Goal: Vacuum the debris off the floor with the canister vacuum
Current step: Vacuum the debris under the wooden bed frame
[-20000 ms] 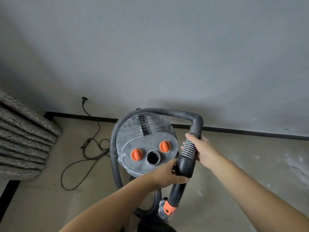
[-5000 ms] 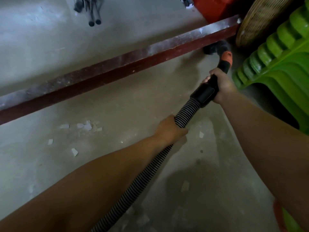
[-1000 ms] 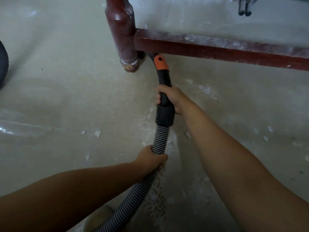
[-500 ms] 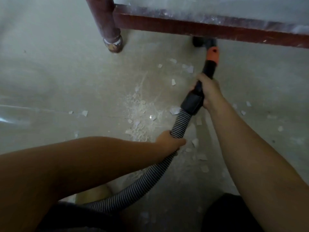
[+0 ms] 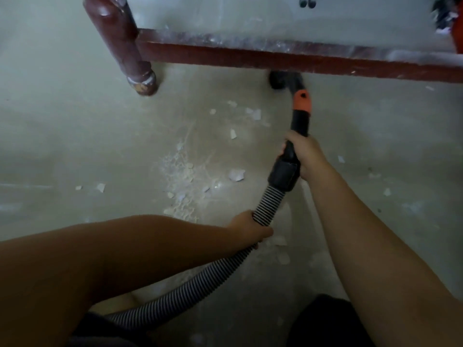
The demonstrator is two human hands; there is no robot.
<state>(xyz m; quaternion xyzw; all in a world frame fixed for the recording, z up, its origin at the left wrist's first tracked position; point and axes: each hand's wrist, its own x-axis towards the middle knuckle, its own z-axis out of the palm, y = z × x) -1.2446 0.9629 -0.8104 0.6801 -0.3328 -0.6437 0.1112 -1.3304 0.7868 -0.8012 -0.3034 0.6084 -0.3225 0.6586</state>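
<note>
My right hand (image 5: 304, 152) grips the black wand (image 5: 299, 121) of the vacuum just above its cuff. An orange collar (image 5: 302, 101) joins the wand to the black nozzle (image 5: 284, 80), which rests on the floor, partly under the red wooden rail. My left hand (image 5: 246, 227) holds the ribbed grey hose (image 5: 198, 279) lower down. White flakes and dust, the debris (image 5: 184, 176), lie scattered on the concrete floor to the left of the wand. The canister is out of view.
A dusty dark red wooden rail (image 5: 275, 55) runs across the top, joined to a round leg (image 5: 120, 43) at the upper left. More flakes (image 5: 387, 191) lie to the right. My dark-clothed knees (image 5: 323, 321) fill the bottom edge.
The view has shifted slightly and the nozzle stays under the rail. Both hands keep their grip on the wand and hose.
</note>
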